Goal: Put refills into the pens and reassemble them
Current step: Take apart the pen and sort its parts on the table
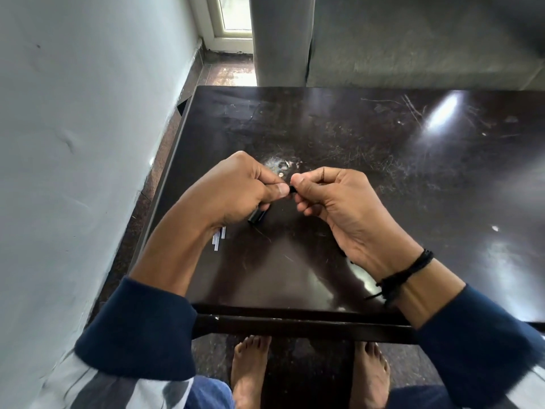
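Two bare feet (250,373) stood under the near edge of the dark table (295,326). Above it, the left hand (236,187) was curled tight around a black pen (258,215), whose lower end stuck out beneath the palm. The right hand (333,196), a black cord band (407,273) at its wrist, pinched the pen's other end between thumb and fingers. White refills (218,239) lay on the table just beside the left wrist, partly hidden. Beyond stood a grey sofa (413,54)
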`<state>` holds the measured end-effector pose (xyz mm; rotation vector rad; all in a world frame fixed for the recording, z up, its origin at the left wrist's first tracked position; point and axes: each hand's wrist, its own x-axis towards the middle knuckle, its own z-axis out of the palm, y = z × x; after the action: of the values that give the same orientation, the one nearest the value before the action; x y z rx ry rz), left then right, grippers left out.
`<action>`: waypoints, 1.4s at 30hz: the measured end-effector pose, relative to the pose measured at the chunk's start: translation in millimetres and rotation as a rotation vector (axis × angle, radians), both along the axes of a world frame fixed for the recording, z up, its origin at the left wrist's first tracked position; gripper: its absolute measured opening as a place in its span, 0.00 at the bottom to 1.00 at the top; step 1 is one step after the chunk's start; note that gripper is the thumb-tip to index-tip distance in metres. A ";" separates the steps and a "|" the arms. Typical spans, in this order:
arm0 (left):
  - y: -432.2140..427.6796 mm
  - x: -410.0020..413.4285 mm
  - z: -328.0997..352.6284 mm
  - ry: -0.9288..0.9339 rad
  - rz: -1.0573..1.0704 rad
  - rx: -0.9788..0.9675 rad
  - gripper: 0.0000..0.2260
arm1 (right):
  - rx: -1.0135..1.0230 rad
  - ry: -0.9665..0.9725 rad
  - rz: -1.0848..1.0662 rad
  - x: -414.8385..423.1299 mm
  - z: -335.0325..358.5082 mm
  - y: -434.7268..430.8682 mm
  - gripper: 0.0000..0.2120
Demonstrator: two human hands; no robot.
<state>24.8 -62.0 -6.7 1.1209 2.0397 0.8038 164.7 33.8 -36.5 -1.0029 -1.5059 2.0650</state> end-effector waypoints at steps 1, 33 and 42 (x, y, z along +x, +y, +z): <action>-0.4 -0.4 -0.1 0.015 0.006 -0.004 0.11 | 0.011 0.000 0.004 -0.1 -0.2 0.5 0.07; -2.4 -2.6 -4.6 0.051 0.007 0.039 0.04 | 0.229 -0.077 0.005 2.7 -2.1 7.2 0.05; -5.6 -4.6 4.1 -0.091 0.041 0.094 0.04 | 0.190 -0.082 -0.016 3.8 3.2 12.3 0.12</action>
<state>20.2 -67.6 -2.6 1.0767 1.9729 0.9619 168.5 46.1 -33.3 -1.0320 -1.6929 1.8493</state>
